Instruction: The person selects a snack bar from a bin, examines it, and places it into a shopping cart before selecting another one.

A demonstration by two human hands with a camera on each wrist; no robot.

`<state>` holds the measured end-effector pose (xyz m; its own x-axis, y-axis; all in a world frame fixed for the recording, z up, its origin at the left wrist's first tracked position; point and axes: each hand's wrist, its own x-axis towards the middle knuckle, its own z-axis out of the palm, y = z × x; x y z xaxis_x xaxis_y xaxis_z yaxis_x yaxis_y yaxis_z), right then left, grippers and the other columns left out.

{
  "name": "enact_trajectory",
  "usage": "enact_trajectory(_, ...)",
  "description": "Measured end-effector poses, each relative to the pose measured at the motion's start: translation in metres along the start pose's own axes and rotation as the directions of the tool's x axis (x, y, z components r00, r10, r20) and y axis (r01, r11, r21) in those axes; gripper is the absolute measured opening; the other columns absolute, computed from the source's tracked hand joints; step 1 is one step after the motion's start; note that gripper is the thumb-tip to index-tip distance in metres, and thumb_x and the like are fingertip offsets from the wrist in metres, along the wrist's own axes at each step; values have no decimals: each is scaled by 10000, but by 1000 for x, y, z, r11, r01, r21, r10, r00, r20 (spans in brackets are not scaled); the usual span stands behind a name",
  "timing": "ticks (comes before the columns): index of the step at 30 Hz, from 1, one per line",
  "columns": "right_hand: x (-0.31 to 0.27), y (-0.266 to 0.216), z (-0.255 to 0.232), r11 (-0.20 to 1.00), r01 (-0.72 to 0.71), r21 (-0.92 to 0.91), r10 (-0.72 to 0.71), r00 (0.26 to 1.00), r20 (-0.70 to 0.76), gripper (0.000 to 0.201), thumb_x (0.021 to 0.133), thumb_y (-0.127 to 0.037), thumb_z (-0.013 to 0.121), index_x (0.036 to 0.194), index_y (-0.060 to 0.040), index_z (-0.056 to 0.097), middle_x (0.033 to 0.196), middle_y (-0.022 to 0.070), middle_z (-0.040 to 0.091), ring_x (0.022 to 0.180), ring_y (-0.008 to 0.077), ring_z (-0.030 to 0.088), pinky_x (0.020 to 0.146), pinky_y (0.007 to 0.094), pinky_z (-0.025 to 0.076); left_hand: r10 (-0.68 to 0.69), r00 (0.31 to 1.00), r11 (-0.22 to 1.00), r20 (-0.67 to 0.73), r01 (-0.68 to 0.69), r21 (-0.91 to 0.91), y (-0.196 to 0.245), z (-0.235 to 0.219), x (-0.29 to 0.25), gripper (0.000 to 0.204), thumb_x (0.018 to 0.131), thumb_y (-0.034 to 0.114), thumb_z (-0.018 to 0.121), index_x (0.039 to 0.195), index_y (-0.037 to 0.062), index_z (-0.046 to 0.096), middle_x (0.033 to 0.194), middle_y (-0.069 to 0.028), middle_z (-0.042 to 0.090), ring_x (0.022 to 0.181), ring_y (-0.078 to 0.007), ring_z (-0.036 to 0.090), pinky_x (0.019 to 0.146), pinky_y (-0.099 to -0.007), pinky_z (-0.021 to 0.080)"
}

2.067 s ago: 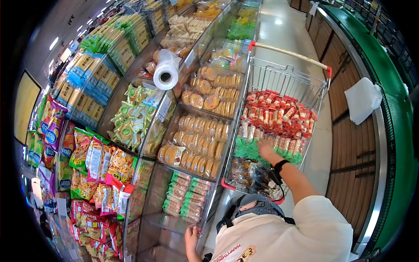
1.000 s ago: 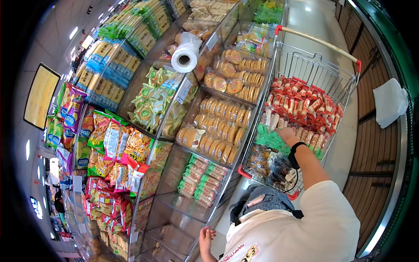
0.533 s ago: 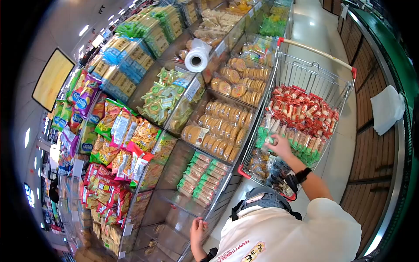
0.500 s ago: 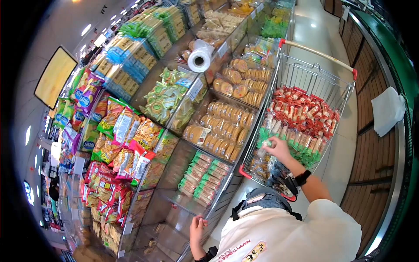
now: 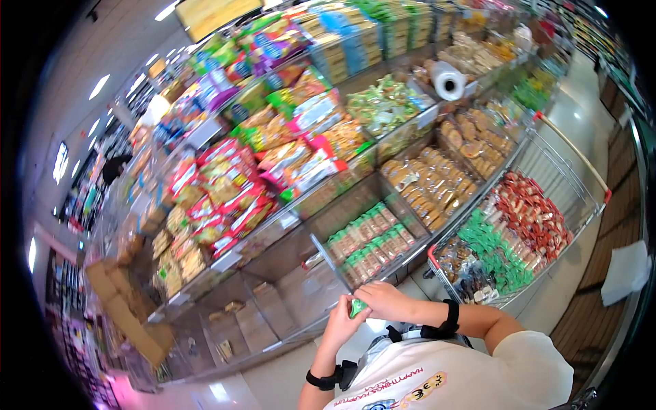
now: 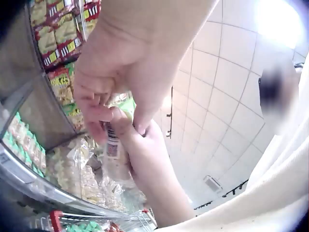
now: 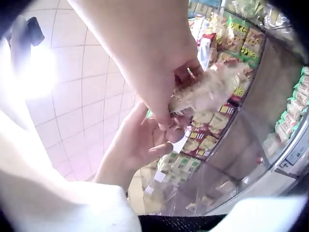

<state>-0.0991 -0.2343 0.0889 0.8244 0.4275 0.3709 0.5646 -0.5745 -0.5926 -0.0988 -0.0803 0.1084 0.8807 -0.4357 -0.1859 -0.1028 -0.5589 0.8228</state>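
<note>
Both hands meet in front of the body, around a small clear-wrapped snack packet (image 6: 114, 157) with a green end and a barcode label. Its green end shows between the fingers in the head view. The right hand (image 5: 386, 301) grips the packet's body, which juts out past its fingers in the right wrist view. Fingers of the left hand (image 5: 339, 324) pinch at the green end. Just beyond the hands, a shelf bin holds two rows of similar green-ended packets (image 5: 369, 232). More green-ended packets (image 5: 502, 253) lie in the shopping cart to the right.
The wire shopping cart (image 5: 570, 147) stands at the right against the shelves, with red-wrapped snacks (image 5: 533, 212) and dark items at its near end. Bagged cookies (image 5: 427, 184), chip bags (image 5: 229, 195) and a plastic-bag roll (image 5: 449, 80) fill the display. Low clear bins (image 5: 253, 328) lie at left.
The right hand has lifted a green-ended packet out of the cart and brought it left to the body. The left hand has come up to meet it. The head view has swung left.
</note>
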Motion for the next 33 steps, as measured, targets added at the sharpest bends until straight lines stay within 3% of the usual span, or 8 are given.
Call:
enact_trajectory(3, 5, -26, 17, 995, 101, -17, -101, 995, -4, 421, 557, -278, 645, 849, -56, 440, 714, 88, 510, 673, 245, 532, 585, 337, 412, 2, 999, 984, -35, -8, -179, -6, -14, -29, 255, 761, 147, 537, 922, -4, 411, 640, -80, 518, 506, -109, 492, 467, -238, 400)
enact_trajectory(6, 5, -47, 22, 997, -49, -62, 60, 978, 198, 428, 590, -324, 630, 886, -83, 437, 682, 68, 512, 614, 251, 532, 569, 337, 416, -59, 998, 935, -36, 43, -352, -33, -21, -54, 220, 802, 128, 458, 982, 10, 410, 684, -48, 528, 525, -81, 487, 413, -195, 379)
enact_trajectory(12, 7, -71, 35, 983, 163, -83, -126, 934, 335, 330, 638, -302, 594, 864, -101, 459, 662, 52, 508, 595, 234, 530, 550, 322, 412, -65, 996, 804, -57, 19, -594, -65, -24, -95, 210, 839, 165, 385, 969, 9, 439, 741, -42, 524, 610, -79, 510, 444, -180, 392)
enact_trajectory(17, 20, -101, 39, 929, 323, -183, -208, 861, 464, 294, 611, -240, 617, 833, -100, 483, 669, 32, 495, 638, 195, 503, 585, 284, 378, 83, 900, 993, -428, -37, 113, -73, -26, -128, 130, 788, 128, 430, 741, 7, 429, 579, -180, 456, 530, -335, 457, 455, -353, 361)
enact_trajectory(20, 26, -117, 43, 947, 310, -81, -247, 867, 432, 288, 602, -251, 624, 807, -99, 492, 675, 30, 492, 628, 197, 495, 580, 289, 377, 50, 874, 998, -483, -30, 49, -75, -37, -147, 159, 777, 134, 457, 692, 4, 426, 534, -164, 426, 479, -298, 447, 434, -336, 348)
enact_trajectory(24, 39, -121, 47, 918, 392, -58, -345, 862, 370, 295, 545, -203, 647, 775, -104, 491, 680, 26, 481, 635, 199, 490, 576, 295, 375, -59, 912, 891, -406, -136, -433, -91, -46, -176, 206, 788, 147, 477, 650, 9, 409, 491, -37, 424, 445, -85, 386, 412, -238, 323)
enact_trajectory(27, 54, -131, 44, 866, 492, -89, -420, 813, 402, 273, 523, -151, 634, 740, -105, 474, 674, 18, 453, 664, 187, 473, 578, 291, 366, -112, 980, 768, -167, -21, -640, -89, -53, -189, 211, 789, 160, 486, 656, 8, 425, 507, -6, 442, 462, -50, 379, 421, -222, 323)
enact_trajectory(33, 63, -148, 54, 726, 656, -206, -530, 724, 441, 86, 629, -144, 488, 709, -115, 471, 658, 0, 429, 694, 139, 446, 608, 246, 339, -100, 971, 970, -216, 46, -240, -74, -62, -193, 194, 772, 146, 515, 664, 4, 440, 514, -14, 464, 444, -71, 382, 432, -219, 329)
